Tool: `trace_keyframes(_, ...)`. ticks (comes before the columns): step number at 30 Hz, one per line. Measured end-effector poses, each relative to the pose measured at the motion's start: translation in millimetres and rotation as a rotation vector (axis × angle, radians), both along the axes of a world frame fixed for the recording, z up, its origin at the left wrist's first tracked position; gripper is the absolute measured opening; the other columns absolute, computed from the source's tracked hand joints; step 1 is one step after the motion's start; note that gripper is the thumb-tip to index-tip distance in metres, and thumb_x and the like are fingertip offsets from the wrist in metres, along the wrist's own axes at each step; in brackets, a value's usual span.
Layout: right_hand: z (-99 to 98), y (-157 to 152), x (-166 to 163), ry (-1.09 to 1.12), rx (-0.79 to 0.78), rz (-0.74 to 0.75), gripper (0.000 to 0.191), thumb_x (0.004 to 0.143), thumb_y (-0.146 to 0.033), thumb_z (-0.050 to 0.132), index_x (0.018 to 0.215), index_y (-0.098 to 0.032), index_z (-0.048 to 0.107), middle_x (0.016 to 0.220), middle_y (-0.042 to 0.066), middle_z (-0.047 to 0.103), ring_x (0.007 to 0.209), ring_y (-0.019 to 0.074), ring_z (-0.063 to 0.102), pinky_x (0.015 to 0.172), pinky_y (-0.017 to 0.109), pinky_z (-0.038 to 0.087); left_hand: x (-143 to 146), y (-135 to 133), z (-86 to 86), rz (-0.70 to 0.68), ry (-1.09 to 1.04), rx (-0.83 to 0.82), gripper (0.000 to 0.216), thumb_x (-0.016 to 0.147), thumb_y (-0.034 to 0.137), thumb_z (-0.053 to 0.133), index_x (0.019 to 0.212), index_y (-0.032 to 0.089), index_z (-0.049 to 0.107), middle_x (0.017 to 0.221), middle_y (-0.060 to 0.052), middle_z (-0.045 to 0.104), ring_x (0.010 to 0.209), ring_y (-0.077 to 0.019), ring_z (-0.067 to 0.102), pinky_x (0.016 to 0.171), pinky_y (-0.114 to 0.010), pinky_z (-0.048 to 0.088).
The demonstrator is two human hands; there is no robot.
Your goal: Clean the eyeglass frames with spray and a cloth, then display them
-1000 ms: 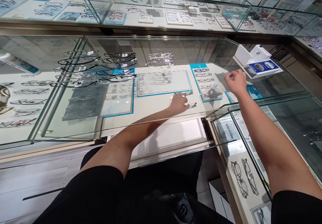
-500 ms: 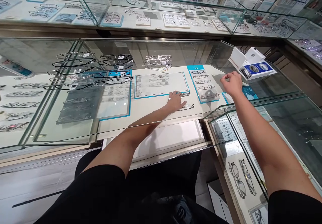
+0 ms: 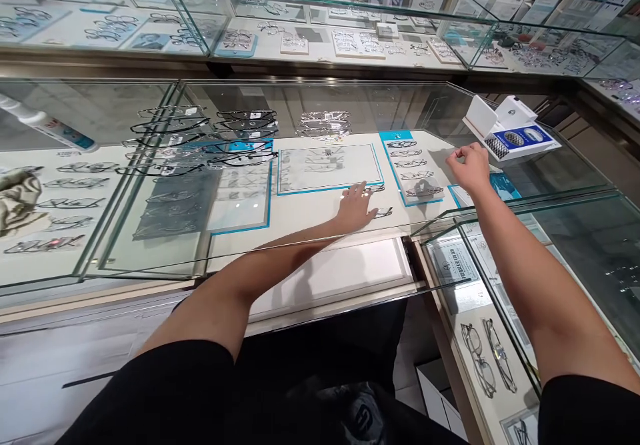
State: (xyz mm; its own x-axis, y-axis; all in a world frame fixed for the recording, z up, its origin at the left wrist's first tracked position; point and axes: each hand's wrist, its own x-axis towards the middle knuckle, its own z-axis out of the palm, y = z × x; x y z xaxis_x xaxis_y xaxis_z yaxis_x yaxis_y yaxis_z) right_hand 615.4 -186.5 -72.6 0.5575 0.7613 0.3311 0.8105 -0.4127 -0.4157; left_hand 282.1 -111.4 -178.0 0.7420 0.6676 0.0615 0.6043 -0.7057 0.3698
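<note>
My left hand [image 3: 356, 206] reaches inside the glass display case [image 3: 320, 91], below its top pane. Its fingers are spread on the white shelf. The fingertips touch one thin-framed pair of glasses [image 3: 376, 189] and the thumb lies against a second pair [image 3: 384, 213]. My right hand [image 3: 470, 165] rests on top of the glass at the right. Its fingers are curled in, thumb against forefinger, and I cannot make out whether anything is inside. Just left of it, under the glass, a blue-edged tray [image 3: 395, 165] carries several pairs.
A white box with a blue card [image 3: 510, 131] stands on the glass beyond my right hand. A bare blue-edged mat [image 3: 330, 168] and rows of black frames [image 3: 225, 138] lie to the left. A white drawer [image 3: 340, 271] is pulled out below. A cloth [image 3: 17, 198] and a spray bottle [image 3: 50, 128] sit far left.
My left hand's fingers have spread and shifted a little over the two pairs of glasses. My right hand has stayed curled on the glass. The view has shifted slightly.
</note>
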Motion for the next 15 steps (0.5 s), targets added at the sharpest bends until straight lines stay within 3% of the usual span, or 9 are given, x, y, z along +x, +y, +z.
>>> trace_keyframes(3, -3.2, 0, 4, -0.022, 0.026, 0.004, 0.019, 0.088, -0.043, 0.061, 0.079, -0.026, 0.059, 0.117, 0.017, 0.068, 0.122, 0.0406, 0.054, 0.113, 0.064, 0.048, -35, -41, 36.9, -0.068, 0.019, -0.207, 0.037, 0.101, 0.041, 0.064, 0.130, 0.020, 0.067, 0.146, -0.018, 0.070, 0.139, -0.0385, 0.058, 0.118, -0.056, 0.043)
trace_keyframes(6, -1.3, -4, 5, -0.038, 0.064, 0.014, 0.013, 0.085, -0.039, 0.061, 0.079, -0.028, 0.058, 0.112, 0.016, 0.068, 0.119, 0.0401, 0.057, 0.112, 0.063, 0.050, -91, -78, 74.8, -0.160, 0.039, -0.494, 0.023, 0.104, 0.043, 0.056, 0.116, 0.025, 0.063, 0.130, -0.009, 0.075, 0.114, -0.0273, 0.070, 0.100, -0.042, 0.053)
trace_keyframes(8, 6.1, -7, -1, -0.064, 0.103, 0.010, 0.008, 0.083, -0.036, 0.059, 0.080, -0.028, 0.058, 0.112, 0.017, 0.068, 0.119, 0.0403, 0.058, 0.113, 0.062, 0.049, -137, -92, 95.3, -0.160, 0.138, -0.683, 0.027, 0.101, 0.050, 0.060, 0.115, 0.027, 0.061, 0.118, -0.006, 0.078, 0.100, -0.0248, 0.073, 0.085, -0.037, 0.055)
trace_keyframes(11, 27.8, -6, -28, -0.148, 0.171, 0.055, 0.011, 0.087, -0.037, 0.057, 0.085, -0.027, 0.061, 0.119, 0.019, 0.069, 0.125, 0.0413, 0.057, 0.115, 0.063, 0.046, -205, -93, 112.5, -0.246, 0.155, -0.657, 0.029, 0.100, 0.056, 0.059, 0.105, 0.028, 0.067, 0.109, -0.004, 0.080, 0.097, -0.0249, 0.073, 0.087, -0.035, 0.053)
trace_keyframes(15, 63.7, 26, -97, -0.226, 0.151, 0.368, 0.021, 0.099, -0.042, 0.054, 0.097, -0.026, 0.067, 0.125, 0.017, 0.075, 0.128, 0.0372, 0.061, 0.119, 0.058, 0.044, -274, -81, 115.0, -0.058, 0.085, -0.386, 0.026, 0.096, 0.051, 0.057, 0.097, 0.029, 0.070, 0.103, -0.006, 0.081, 0.098, -0.0292, 0.074, 0.092, -0.039, 0.051)
